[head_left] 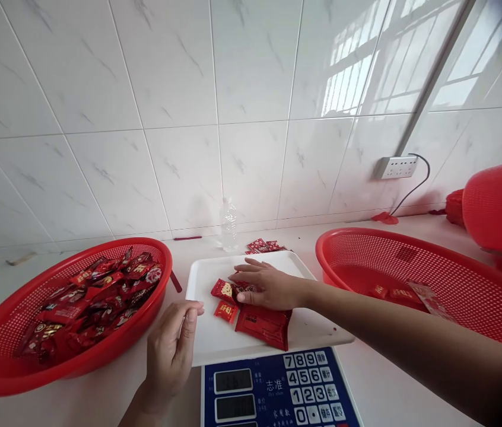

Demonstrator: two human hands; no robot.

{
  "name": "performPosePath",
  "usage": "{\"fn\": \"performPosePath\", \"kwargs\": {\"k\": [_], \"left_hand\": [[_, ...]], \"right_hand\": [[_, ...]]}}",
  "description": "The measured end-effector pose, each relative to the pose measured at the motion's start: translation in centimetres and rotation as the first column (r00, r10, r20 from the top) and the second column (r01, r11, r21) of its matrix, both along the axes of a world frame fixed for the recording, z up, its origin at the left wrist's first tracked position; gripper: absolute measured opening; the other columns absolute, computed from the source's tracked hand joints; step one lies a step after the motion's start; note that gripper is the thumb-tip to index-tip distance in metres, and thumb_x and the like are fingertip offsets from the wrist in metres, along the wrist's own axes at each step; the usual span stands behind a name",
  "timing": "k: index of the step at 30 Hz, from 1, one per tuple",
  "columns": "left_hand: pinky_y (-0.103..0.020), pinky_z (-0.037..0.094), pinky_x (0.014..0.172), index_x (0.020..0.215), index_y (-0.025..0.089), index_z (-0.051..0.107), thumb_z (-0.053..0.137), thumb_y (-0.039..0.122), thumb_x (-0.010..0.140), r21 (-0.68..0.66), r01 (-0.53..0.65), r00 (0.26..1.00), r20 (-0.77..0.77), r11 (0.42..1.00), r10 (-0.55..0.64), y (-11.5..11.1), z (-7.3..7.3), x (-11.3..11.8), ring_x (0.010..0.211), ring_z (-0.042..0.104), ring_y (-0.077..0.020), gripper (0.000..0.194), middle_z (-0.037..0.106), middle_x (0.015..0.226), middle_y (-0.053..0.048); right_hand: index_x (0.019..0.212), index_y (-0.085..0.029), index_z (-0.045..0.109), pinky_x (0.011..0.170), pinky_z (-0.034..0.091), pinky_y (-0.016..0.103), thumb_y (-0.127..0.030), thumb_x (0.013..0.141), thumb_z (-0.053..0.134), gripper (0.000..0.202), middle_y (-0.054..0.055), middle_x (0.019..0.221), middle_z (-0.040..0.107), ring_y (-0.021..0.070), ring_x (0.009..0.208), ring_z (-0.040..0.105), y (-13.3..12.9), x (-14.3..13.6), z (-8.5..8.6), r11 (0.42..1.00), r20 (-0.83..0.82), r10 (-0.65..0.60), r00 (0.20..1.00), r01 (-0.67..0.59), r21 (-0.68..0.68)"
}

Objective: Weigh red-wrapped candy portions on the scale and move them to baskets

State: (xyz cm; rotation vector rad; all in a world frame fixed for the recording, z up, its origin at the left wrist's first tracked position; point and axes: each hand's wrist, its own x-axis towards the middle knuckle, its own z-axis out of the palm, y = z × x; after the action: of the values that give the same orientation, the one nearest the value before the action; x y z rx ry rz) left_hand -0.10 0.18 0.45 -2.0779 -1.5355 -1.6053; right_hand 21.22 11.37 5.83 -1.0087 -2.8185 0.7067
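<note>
The right hand [263,286], loosely spread, lies over red packets [262,325] with gold and pale print on the scale's white tray [210,270]. The left hand [171,347], half-curled and holding nothing, is at the tray's left edge. Below the tray, the blue keypad panel [273,388] reads "志准", "家用款", digits and "储存".

Packets [263,326] beneath right hand [266,284]: glossy film is seen
Tray [206,273] under packets: smooth plastic
Wall tiles [251,160] beyond hand: glossily finished
</note>
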Motion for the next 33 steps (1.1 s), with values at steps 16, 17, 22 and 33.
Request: {"fn": "performPosePath", "kwargs": {"k": [16, 17, 22, 33], "left_hand": [[-0.024, 0.055, 0.07, 0.088, 0.019, 0.064, 0.044, 0.022, 0.092, 0.032, 0.02, 1.0, 0.003, 0.999, -0.021, 0.0, 0.1, 0.1, 0.077, 0.069, -0.0164, 0.02, 0.072, 0.082, -0.004], [-0.023, 0.055, 0.07, 0.088, 0.019, 0.064, 0.045, 0.021, 0.092, 0.036, 0.024, 1.0, 0.003, 0.999, -0.024, 0.0, 0.1, 0.2, 0.077, 0.069, -0.0161, 0.02, 0.072, 0.082, -0.004], [-0.022, 0.055, 0.07, 0.089, 0.019, 0.064, 0.045, 0.019, 0.092, 0.051, 0.031, 1.0, -0.004, 0.998, -0.031, 0.0, 0.1, 0.1, 0.076, 0.069, -0.0151, 0.019, 0.071, 0.081, -0.003], [-0.02, 0.054, 0.072, 0.09, 0.018, 0.063, 0.044, 0.019, 0.093, 0.045, 0.027, 0.999, -0.031, 0.999, -0.026, 0.0, -0.1, 0.0, 0.078, 0.068, -0.0138, 0.019, 0.07, 0.082, -0.003]], "right_hand": [[0.133, -0.029, 0.053, 0.114, 0.013, 0.05, -0.041, 0.09, 0.053, 0.045, 0.005, 0.151, 0.034, 0.0252, 0.14, 0.025, -1.1, 3.3, -1.2, 0.858, 0.031, 0.419, 0.907, -0.407, 0.314], [0.137, -0.03, 0.049, 0.114, 0.014, 0.051, -0.044, 0.09, 0.052, 0.049, 0.005, 0.152, 0.033, 0.0254, 0.14, 0.024, -1.0, 3.8, -1.0, 0.882, 0.025, 0.374, 0.927, -0.364, 0.299], [0.145, -0.023, 0.036, 0.112, 0.024, 0.051, -0.059, 0.094, 0.031, 0.063, 0.011, 0.155, 0.025, 0.0298, 0.142, 0.019, -0.6, 5.1, -1.1, 0.982, -0.063, -0.13, 0.989, 0.138, 0.133], [0.145, -0.024, 0.035, 0.115, 0.016, 0.05, -0.063, 0.094, 0.026, 0.065, 0.01, 0.154, 0.027, 0.027, 0.143, 0.017, 0.1, 2.6, -2.0, 0.987, -0.032, -0.032, 0.999, 0.037, 0.159]]}}
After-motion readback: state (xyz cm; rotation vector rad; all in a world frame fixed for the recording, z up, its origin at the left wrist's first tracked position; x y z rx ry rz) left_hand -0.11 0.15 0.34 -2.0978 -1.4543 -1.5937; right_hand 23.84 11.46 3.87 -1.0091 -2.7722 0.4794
